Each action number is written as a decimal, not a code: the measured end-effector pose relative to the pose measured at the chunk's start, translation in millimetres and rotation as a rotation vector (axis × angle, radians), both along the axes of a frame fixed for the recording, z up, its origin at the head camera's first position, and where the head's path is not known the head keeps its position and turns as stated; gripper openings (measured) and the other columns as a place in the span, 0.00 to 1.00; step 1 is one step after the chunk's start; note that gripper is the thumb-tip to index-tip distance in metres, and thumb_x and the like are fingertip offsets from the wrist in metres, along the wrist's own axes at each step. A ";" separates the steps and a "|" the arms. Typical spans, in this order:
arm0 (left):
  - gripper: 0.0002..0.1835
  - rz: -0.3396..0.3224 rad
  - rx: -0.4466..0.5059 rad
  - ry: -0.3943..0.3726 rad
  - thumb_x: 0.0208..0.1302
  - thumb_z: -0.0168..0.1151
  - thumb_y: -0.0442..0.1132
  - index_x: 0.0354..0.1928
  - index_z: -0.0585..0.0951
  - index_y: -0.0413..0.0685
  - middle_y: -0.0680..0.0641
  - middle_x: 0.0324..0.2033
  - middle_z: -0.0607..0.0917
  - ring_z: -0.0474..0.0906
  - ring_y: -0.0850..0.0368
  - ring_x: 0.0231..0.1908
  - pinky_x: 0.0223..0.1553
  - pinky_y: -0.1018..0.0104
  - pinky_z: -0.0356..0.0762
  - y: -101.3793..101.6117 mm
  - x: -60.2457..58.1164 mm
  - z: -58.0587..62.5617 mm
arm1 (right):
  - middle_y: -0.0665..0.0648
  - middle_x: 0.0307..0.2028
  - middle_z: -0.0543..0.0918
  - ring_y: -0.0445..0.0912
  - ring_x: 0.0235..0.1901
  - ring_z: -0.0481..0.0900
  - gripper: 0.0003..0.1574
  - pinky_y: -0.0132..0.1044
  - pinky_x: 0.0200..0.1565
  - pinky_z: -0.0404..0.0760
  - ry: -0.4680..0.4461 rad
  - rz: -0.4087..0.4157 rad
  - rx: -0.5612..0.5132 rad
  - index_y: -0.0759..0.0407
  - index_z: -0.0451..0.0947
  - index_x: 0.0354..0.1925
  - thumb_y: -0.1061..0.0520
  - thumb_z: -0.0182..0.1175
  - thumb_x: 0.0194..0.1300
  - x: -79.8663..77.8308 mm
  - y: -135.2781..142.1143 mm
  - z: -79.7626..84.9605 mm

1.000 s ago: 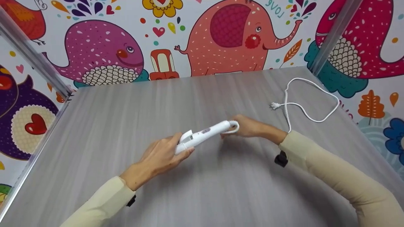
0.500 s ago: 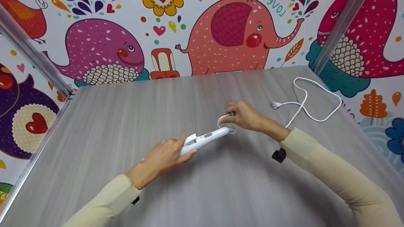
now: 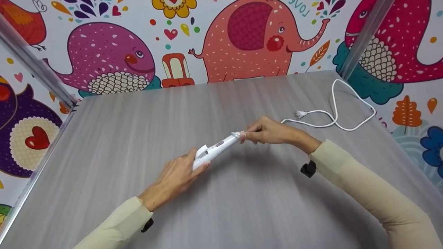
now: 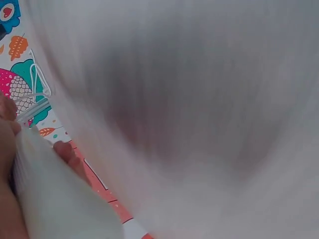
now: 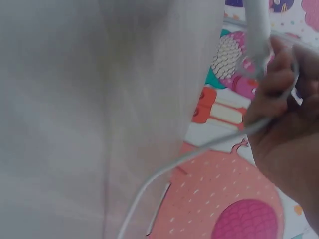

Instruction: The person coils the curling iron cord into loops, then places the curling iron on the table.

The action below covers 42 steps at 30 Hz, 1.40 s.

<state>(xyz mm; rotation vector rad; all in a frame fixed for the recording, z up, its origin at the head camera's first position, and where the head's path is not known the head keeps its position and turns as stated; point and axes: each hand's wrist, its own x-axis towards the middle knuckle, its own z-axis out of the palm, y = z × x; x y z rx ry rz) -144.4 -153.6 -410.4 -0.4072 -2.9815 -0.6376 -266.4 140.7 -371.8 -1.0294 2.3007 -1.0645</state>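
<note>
White wand-shaped appliance (image 3: pixel 218 148): held above the desk (image 3: pixel 138 131), well inside its edges; left hand's (image 3: pixel 177 173) fingers curled round it. Right hand (image 3: pixel 268 130): now drawn in to its tail, fingers pinching white cord (image 3: pixel 350 130); cord handling seemingly under way. Plug (image 3: pixel 301 114): towards far right corner.

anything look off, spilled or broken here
Nothing stands out. The cord crosses itself loosely near the right edge of the table, its plug free, but that looks ordinary. The left hand holds the white appliance, the right hand pinches at its cord end; no spill or damage shows.
</note>
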 end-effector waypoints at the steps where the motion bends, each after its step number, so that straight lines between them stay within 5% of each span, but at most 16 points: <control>1: 0.21 0.006 0.006 0.017 0.70 0.60 0.55 0.48 0.74 0.45 0.49 0.23 0.77 0.70 0.56 0.20 0.19 0.63 0.66 -0.6 0.6 0.6 | 0.52 0.24 0.75 0.42 0.26 0.69 0.15 0.31 0.26 0.66 -0.022 0.007 0.002 0.54 0.88 0.44 0.48 0.59 0.73 -1.9 1.3 -1.1; 9: 0.19 -0.003 0.057 0.076 0.70 0.61 0.54 0.45 0.74 0.44 0.50 0.21 0.75 0.68 0.58 0.18 0.17 0.65 0.64 2.7 1.4 -0.7 | 0.48 0.18 0.70 0.40 0.23 0.66 0.19 0.31 0.26 0.65 -0.088 0.116 0.099 0.56 0.88 0.45 0.46 0.59 0.73 -14.1 4.0 -14.0; 18: 0.18 -0.134 0.032 0.087 0.71 0.60 0.52 0.47 0.74 0.44 0.49 0.26 0.80 0.70 0.61 0.21 0.19 0.71 0.66 8.3 3.9 -5.9 | 0.42 0.15 0.69 0.34 0.18 0.60 0.16 0.28 0.22 0.58 -0.027 0.154 0.316 0.65 0.88 0.29 0.51 0.71 0.62 -27.4 4.9 -13.0; 22: 0.18 -0.198 0.014 0.091 0.72 0.58 0.54 0.46 0.74 0.45 0.51 0.25 0.78 0.67 0.63 0.20 0.19 0.72 0.64 8.1 6.0 -4.3 | 0.47 0.23 0.81 0.36 0.24 0.65 0.03 0.28 0.27 0.63 0.003 0.226 0.335 0.60 0.88 0.31 0.61 0.70 0.60 -26.9 4.0 -12.2; 27: 0.18 -0.274 -0.018 0.127 0.71 0.58 0.54 0.44 0.74 0.45 0.52 0.23 0.76 0.64 0.65 0.19 0.18 0.73 0.62 8.9 7.5 -2.6 | 0.56 0.32 0.86 0.39 0.27 0.68 0.13 0.27 0.30 0.66 -0.004 0.331 0.324 0.62 0.88 0.32 0.74 0.60 0.57 -27.3 1.8 -11.9; 37: 0.19 -0.324 -0.095 0.133 0.70 0.59 0.54 0.43 0.75 0.44 0.51 0.22 0.79 0.64 0.64 0.19 0.18 0.71 0.63 8.3 6.8 -4.9 | 0.51 0.21 0.86 0.35 0.19 0.72 0.07 0.27 0.22 0.67 0.035 0.189 0.504 0.57 0.91 0.32 0.64 0.66 0.60 -19.5 -8.3 4.4; 42: 0.20 -0.354 -0.162 0.165 0.70 0.58 0.57 0.42 0.74 0.46 0.51 0.21 0.77 0.64 0.63 0.18 0.18 0.68 0.65 8.5 5.0 -7.1 | 0.55 0.23 0.86 0.37 0.22 0.73 0.06 0.29 0.25 0.70 0.064 0.206 0.583 0.57 0.88 0.26 0.57 0.70 0.59 -17.2 -12.0 9.4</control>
